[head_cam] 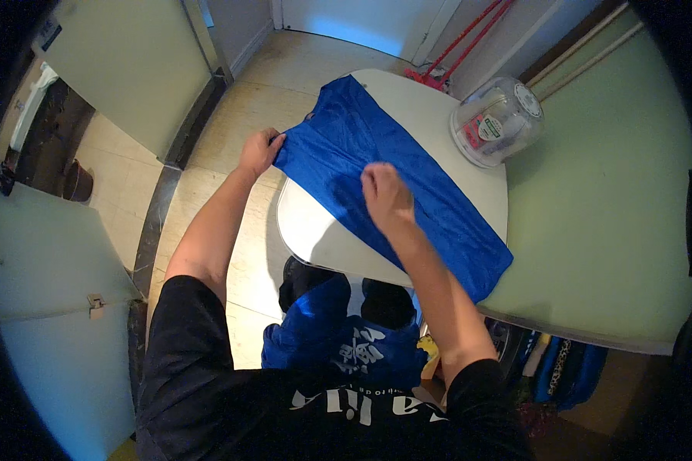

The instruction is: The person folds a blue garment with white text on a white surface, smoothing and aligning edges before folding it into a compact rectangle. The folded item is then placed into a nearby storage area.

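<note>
A blue fabric garment [438,190], folded into a long strip, lies diagonally across a white table [305,222] with rounded corners. One end of it reaches the table's far edge, and the other hangs past the near right edge. My left hand [259,151] pinches the garment's left edge between thumb and fingers. Over the middle of the cloth is my right hand [387,196], its fingers curled together and a shadow beside it. No cloth shows in that hand, though its fingertips are partly hidden. More blue cloth [317,340] with white lettering covers my lap below the table.
A clear plastic dome container [499,121] stands at the table's right side, by a pale green panel [600,219]. Red long-handled tools [461,46] lean behind. Frosted panels [132,69] and a dark bucket [78,181] are at left. Garments [565,369] sit at lower right.
</note>
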